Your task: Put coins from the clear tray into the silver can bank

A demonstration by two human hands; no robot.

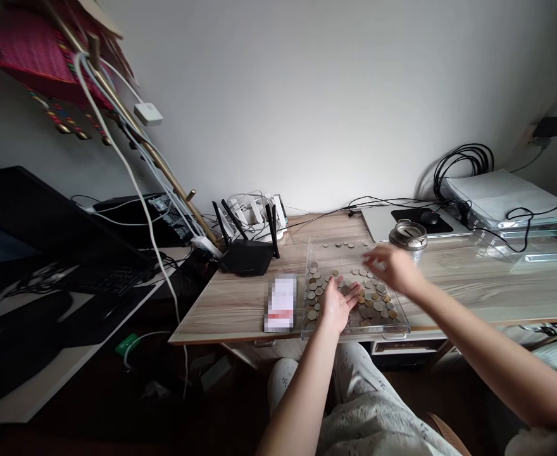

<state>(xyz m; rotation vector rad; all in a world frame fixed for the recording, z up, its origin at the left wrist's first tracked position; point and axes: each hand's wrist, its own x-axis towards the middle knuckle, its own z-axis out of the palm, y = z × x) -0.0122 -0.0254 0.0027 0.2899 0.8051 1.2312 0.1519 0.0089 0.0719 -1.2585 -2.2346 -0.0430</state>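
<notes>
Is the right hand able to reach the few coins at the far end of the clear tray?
Probably yes. The right hand hovers over the clear tray, and nothing stands between it and the far coins.

The coins (371, 297) in the clear tray (354, 332) at the middle of the frame are a mix of dull silver, gold and copper-brown, and the surface (231, 310) under them is pale wood with a streaky grain. Left of the tray the router (246, 253) is matt black, and at the upper left a woven bag (36, 54) shows deep pink with multicoloured edging.
</notes>
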